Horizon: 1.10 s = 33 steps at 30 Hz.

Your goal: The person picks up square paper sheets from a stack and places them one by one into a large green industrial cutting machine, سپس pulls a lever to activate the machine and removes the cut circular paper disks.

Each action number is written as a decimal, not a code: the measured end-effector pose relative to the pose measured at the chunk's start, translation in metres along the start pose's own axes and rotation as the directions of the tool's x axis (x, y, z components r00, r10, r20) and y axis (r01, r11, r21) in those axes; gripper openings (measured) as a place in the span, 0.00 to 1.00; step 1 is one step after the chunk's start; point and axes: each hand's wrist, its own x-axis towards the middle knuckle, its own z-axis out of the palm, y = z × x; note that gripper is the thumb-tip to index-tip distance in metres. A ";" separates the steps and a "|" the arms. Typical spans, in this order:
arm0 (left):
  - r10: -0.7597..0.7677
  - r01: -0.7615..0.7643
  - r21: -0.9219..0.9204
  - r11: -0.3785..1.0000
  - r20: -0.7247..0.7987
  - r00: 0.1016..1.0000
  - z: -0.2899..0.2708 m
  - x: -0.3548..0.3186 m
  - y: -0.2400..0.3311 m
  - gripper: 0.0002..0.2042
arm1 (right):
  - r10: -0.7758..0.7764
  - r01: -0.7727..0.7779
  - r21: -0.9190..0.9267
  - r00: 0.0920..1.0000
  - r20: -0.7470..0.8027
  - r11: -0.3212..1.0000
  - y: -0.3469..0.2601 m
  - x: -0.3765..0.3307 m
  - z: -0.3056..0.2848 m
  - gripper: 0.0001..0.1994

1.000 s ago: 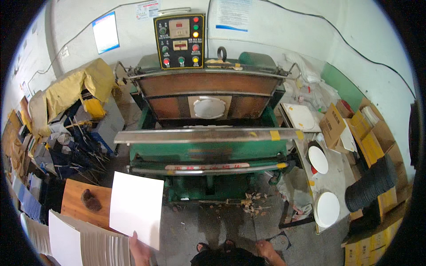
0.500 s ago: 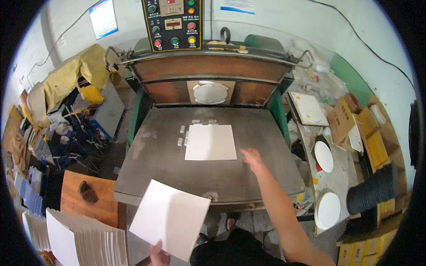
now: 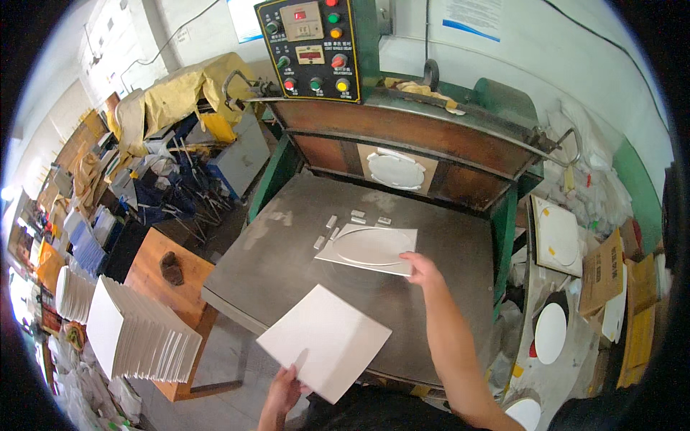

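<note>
The left hand [image 3: 284, 389] has its fingers closed on the near edge of a plain white board [image 3: 334, 341], which tilts out ahead of them, over the near part of a metal bed [image 3: 269, 276]; how the fingers lie beneath it is hidden. The right hand [image 3: 424, 269] reaches across the bed with its fingers drawn narrow, gripping the near right corner of a marked white board [image 3: 374, 246]. That board extends leftward from these fingertips and bears a large oval outline over most of its face. Beyond it and to its left, farther from the right fingers, small pale blocks [image 3: 331, 222] sit on the bed. Farther ahead of the same fingers, an upright brown panel [image 3: 330, 123] carries a white oval form [image 3: 397, 170], and above and left of that stands a black control box [image 3: 309, 54] with coloured buttons. Left of the left fingers, a thick stack of white boards [image 3: 154, 345] rests on a wooden table [image 3: 144, 260], with a dark lump [image 3: 171, 268] on the wood just beyond the stack. Right of the right fingers, well apart from them, a white oval piece [image 3: 550, 334] lies on a side table [image 3: 575, 370].
</note>
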 end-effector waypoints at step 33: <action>0.308 -0.378 0.766 -0.520 0.581 0.753 0.255 0.306 -0.057 0.32 | -0.652 0.208 -0.624 0.365 -0.665 0.753 0.165 -0.478 0.003 0.21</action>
